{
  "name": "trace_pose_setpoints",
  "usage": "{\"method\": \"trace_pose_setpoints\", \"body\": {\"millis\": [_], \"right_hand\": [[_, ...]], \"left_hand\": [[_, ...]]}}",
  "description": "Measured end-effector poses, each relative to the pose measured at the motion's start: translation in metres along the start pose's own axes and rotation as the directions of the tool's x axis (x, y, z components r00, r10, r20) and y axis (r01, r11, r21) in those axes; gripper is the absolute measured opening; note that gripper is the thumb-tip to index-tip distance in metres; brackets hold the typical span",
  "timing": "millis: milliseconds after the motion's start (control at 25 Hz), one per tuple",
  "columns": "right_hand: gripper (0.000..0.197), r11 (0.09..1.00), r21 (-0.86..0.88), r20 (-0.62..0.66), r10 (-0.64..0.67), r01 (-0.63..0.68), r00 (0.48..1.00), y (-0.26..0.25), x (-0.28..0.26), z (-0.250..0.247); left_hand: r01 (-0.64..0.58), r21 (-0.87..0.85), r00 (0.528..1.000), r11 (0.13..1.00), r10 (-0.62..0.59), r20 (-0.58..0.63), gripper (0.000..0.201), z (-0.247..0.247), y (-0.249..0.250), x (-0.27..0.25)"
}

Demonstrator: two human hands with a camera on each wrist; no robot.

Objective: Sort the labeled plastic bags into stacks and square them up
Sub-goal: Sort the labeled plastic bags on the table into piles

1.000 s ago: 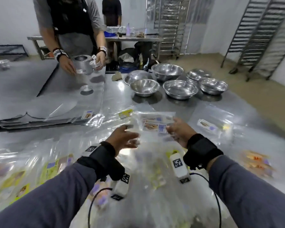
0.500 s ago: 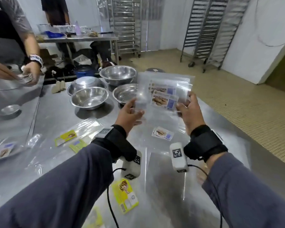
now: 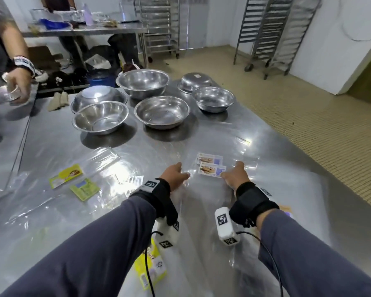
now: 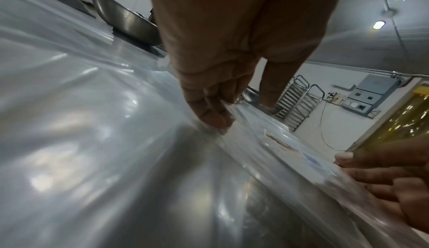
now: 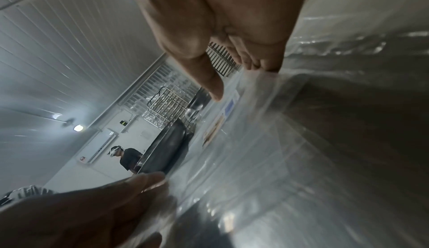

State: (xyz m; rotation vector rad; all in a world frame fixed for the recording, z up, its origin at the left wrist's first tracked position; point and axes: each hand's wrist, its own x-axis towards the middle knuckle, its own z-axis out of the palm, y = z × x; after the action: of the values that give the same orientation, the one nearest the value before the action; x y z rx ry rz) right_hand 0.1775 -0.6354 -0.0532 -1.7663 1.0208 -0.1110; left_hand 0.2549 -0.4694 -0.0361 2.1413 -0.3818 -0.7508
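Broad stainless-steel desk [image 3: 287, 189], five shiny round steel bowls [image 3: 162, 112] toward its far edge, stack of clear plastic bags with white-and-blue labels [image 3: 211, 170] flat near its right edge, left hand [image 3: 175, 175] and right hand [image 3: 234, 175] pressing the stack's sides with straight fingers, yellow-labelled bags [image 3: 65, 173] leftward.

The right hand [image 5: 216, 22] is seen from the wrist, its fingertips [image 5: 260, 64] laid on the edge of the clear bags [image 5: 250, 142] and the thumb [image 5: 213, 86] held just above a label [image 5: 230, 105]. The left hand [image 5: 88, 213] is seen at the lower left, touching the bags' opposite edge. A bowl [image 5: 167, 147], racks [image 5: 167, 101] and a person [image 5: 127, 158] are seen behind.
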Motion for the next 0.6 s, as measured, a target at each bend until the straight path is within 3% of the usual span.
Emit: {"method": "trace_pose_setpoints", "body": {"millis": [200, 360, 480, 600], "right_hand": [[0.068, 0.986, -0.169, 0.017, -0.013, 0.016, 1.0, -0.009, -0.017, -0.003], [0.065, 0.945, -0.3, 0.095, -0.103, 0.127, 0.99, -0.004, -0.057, 0.02], [0.065, 0.894, -0.366, 0.252, -0.171, 0.258, 0.952, 0.001, -0.106, 0.048], [0.067, 0.79, -0.43, 0.411, -0.259, 0.436, 0.874, 0.001, -0.167, 0.085]], "left_hand": [[-0.039, 0.021, 0.999, 0.999, 0.04, -0.001, 0.056, -0.01, -0.001, -0.039], [-0.1, 0.246, 0.985, 0.964, 0.131, -0.112, 0.052, -0.022, -0.035, -0.085], [-0.155, 0.33, 0.97, 0.931, 0.207, -0.129, 0.054, -0.029, -0.069, -0.129], [-0.13, 0.298, 0.958, 0.946, 0.197, -0.208, 0.059, -0.049, -0.111, -0.184]]}}
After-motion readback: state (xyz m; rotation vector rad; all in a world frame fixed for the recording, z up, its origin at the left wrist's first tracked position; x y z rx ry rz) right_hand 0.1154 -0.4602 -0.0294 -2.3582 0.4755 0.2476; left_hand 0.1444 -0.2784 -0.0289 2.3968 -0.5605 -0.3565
